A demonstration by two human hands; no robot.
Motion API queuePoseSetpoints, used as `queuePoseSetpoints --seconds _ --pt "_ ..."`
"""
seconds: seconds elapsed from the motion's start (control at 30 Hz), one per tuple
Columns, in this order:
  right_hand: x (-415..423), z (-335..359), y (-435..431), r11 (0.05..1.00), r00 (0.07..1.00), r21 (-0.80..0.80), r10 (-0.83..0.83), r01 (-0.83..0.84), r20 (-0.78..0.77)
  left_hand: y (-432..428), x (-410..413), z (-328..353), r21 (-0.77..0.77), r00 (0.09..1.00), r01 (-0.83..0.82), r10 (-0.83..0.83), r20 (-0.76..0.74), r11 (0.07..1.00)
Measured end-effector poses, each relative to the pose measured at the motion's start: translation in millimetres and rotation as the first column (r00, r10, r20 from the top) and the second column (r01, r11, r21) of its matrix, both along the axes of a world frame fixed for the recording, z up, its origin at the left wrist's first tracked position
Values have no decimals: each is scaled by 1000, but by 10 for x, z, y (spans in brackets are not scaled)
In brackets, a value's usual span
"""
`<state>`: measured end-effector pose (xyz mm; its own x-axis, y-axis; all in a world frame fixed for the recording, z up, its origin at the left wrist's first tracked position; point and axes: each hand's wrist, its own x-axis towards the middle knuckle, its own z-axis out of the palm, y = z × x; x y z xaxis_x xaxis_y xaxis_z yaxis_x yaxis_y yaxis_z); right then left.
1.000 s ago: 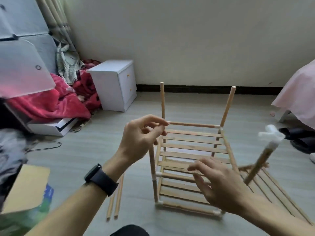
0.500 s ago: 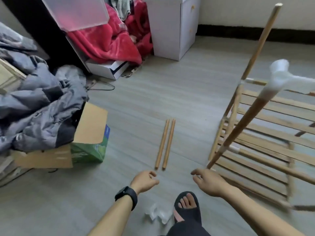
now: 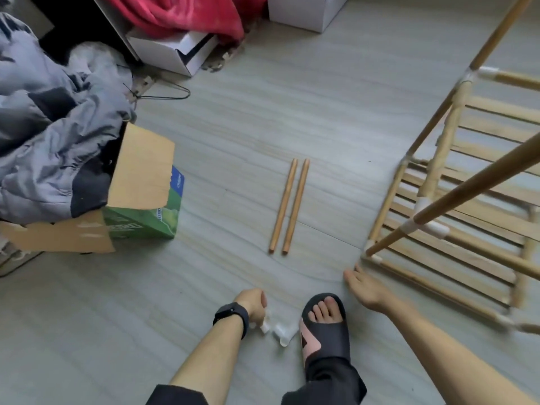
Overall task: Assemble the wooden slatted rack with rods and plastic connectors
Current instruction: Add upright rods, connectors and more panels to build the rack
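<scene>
Left grip (image 3: 252, 305): we see fingers curled over connectors (image 3: 282, 334); hold unclear.
Right grip (image 3: 368, 290): fingers straight, empty, beside rack (image 3: 388, 204).

Both bare forearms reach forward and down, one on each side of the black sandal (image 3: 324, 325). The left hand (image 3: 252, 304), just left of the sandal's toe, shows its back with knuckles up. Its fingers are curled under and closed on a small white connector (image 3: 265, 327) that peeks out below them. A black watch (image 3: 230, 314) bands its wrist. The right hand (image 3: 369, 292), just right of the sandal and a little beyond it, lies palm down with fingers straight and together, holding nothing.
</scene>
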<state>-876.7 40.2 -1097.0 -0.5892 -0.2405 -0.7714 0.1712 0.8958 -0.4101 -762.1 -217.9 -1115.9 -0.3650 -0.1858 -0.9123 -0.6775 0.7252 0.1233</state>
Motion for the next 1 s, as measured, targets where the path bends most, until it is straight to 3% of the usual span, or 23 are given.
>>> queuePoseSetpoints --seconds 0.17,0.27,0.37,0.47,0.53,0.6,0.63,0.7,0.8,0.9,1.0 --pt "-34 319 19 999 997 30 -39 41 -62 -47 -330 366 161 962 -239 255 -92 958" --pt "-44 635 30 995 969 -50 -98 89 -225 -19 -681 824 234 920 -234 292 -261 944" --pt "-14 1038 73 961 873 -208 -257 184 -415 141 -1041 1382 303 838 -171 300 -455 938" --pt "134 1469 113 873 649 -435 -465 222 -602 423 -1295 2028 454 726 -128 395 -563 882" --pt "256 1721 140 790 413 -567 -608 232 -678 624 -1419 2381 514 655 -86 437 -616 853" --pt "292 1918 154 673 198 -681 -738 290 -645 809 -1526 2617 524 605 -42 440 -664 850" --pt "258 1985 142 624 168 -708 -777 331 -606 901 -1570 2702 518 587 -17 428 -687 855" --pt "114 2056 81 624 275 -676 -781 392 -560 1071 -1620 2826 483 551 31 388 -739 875" --pt "-67 1983 -23 777 497 -413 -624 475 -603 1241 -1623 2886 392 461 71 319 -828 917" --pt "-97 1735 -53 845 492 -194 -460 499 -739 1249 -1575 2849 319 383 40 280 -880 947" --pt "-138 1630 -14 819 408 -271 -503 505 -761 1155 -1507 2833 298 386 6 273 -881 954"
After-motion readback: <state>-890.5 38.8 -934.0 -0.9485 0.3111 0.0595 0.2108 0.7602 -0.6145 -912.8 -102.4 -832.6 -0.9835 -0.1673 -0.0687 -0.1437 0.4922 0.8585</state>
